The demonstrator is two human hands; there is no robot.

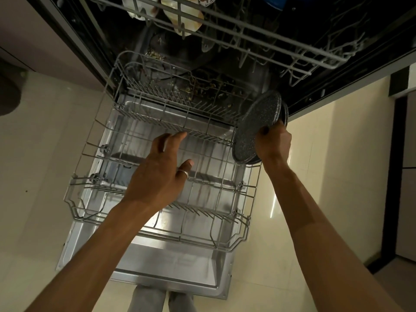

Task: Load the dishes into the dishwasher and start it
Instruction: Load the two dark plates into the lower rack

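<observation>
Landmark: lower rack (90,149), grey wire, pulled out over the open dishwasher door (171,266); all places given against it.

Left hand (157,174): above the rack's middle, fingers spread and loose, holding nothing; fingertips at or just over a row of tines. A ring (183,173) sits on one finger. Whether the hand touches the wire cannot be told.

Rack interior: no dishes in the drawn-out part; tine rows upright. Behind it, inside the tub, dark debris and dim shapes, not identifiable.

Dark speckled plates (256,127): at the rack's right edge, held on edge and tilted; a second rim shows just behind the first.

Right hand (273,143): right of the rack, fingers closed around the plates' lower right rim.

Upper rack (247,34): above and behind, carrying soiled pale dishes (186,21).

Risks, judged:
- Two plates held by one rim may slide apart and drop onto the wire or the door.
- A plate lowered askew could miss the tine gap and tip over.
- The left hand's fingers lie where the plates would enter; a pinch is possible.
- Raising the plates could knock them against the upper rack.
</observation>
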